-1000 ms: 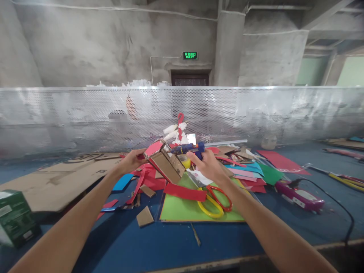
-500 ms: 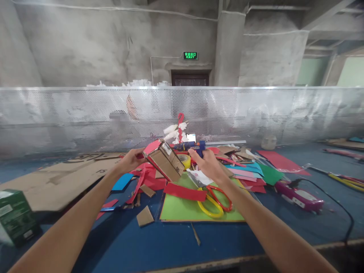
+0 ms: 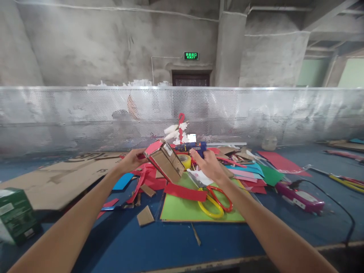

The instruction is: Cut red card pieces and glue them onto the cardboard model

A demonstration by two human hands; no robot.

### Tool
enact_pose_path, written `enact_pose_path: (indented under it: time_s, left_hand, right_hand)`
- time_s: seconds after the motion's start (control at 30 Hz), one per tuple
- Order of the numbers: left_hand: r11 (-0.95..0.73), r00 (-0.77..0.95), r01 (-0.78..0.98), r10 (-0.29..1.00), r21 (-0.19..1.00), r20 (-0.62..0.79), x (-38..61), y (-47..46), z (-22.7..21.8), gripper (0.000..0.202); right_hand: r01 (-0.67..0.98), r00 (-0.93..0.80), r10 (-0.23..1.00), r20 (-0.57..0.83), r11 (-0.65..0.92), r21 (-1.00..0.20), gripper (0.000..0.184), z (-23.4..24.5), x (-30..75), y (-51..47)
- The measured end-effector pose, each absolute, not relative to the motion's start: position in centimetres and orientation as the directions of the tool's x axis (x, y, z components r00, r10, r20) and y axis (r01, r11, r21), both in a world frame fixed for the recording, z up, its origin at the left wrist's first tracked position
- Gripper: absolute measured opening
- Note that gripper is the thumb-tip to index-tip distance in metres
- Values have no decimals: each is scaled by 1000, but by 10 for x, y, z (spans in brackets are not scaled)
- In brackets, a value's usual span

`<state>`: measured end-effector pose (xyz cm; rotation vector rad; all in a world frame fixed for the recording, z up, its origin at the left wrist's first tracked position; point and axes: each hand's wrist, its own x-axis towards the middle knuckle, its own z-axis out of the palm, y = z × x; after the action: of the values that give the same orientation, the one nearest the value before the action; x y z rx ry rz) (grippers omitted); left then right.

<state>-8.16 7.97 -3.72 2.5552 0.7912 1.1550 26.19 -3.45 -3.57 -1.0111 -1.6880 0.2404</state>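
Observation:
My left hand (image 3: pixel 133 160) grips the left end of a small cardboard box (image 3: pixel 167 163) with a red paper side, held tilted above the table. Closed around the handle of a blue glue gun (image 3: pixel 200 148), my right hand (image 3: pixel 209 163) keeps its nozzle pointing left, close to the box's upper edge. Whether the nozzle touches the box I cannot tell. Just behind the box sits a roll of yellow tape (image 3: pixel 185 161). Below my right hand, scissors (image 3: pixel 216 204) with red and yellow handles lie on green paper (image 3: pixel 182 210), beside a red paper strip (image 3: pixel 185 192).
A large cardboard sheet (image 3: pixel 62 182) covers the left, with a green box (image 3: pixel 17 216) nearer me. White flowers (image 3: pixel 172 132) stand at the back before a perforated metal screen (image 3: pixel 85 117). Coloured paper (image 3: pixel 280 161), a purple device (image 3: pixel 300 197) and a black cable (image 3: pixel 338 201) lie right.
Almost nothing differs. Both hands, the box and the glue gun hold nearly the same position, and the whole view has shifted very slightly.

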Motion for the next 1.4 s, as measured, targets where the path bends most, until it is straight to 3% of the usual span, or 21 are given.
enact_pose_path:
  time_s: [0.23,0.47,0.67,0.93,1.17,1.4]
  left_hand:
    - [-805,505,397,593,441,627,-83,82,-38,25]
    - [-800,509,367,600,476,617,-81,78,-36,36]
    - [-785,479,419,617,455,624,-86,82,-38,35]
    - [-787,462,385,617,483,637,-84,81,-36,36]
    - [-786,464,407,617,465,636,-86,83,-37,37]
    - [-794,496,390,607,466,621,-83,79,-36,36]
  right_hand:
    - [510,-91,743,664,607,-610,56,-35,260,-36]
    - [524,-44,744,667,586,-618,53,-34,262,-35]
    - [500,-130,750,649,615,-610,55,-35,261,-36]
    - [443,-85,785,614,582,-682,52,-39,266,-32]
    - [540,-58,752,657,577,-613,53,-35,264,-34]
    - [527,-76,747,661,593,-610,55,-34,260,-37]
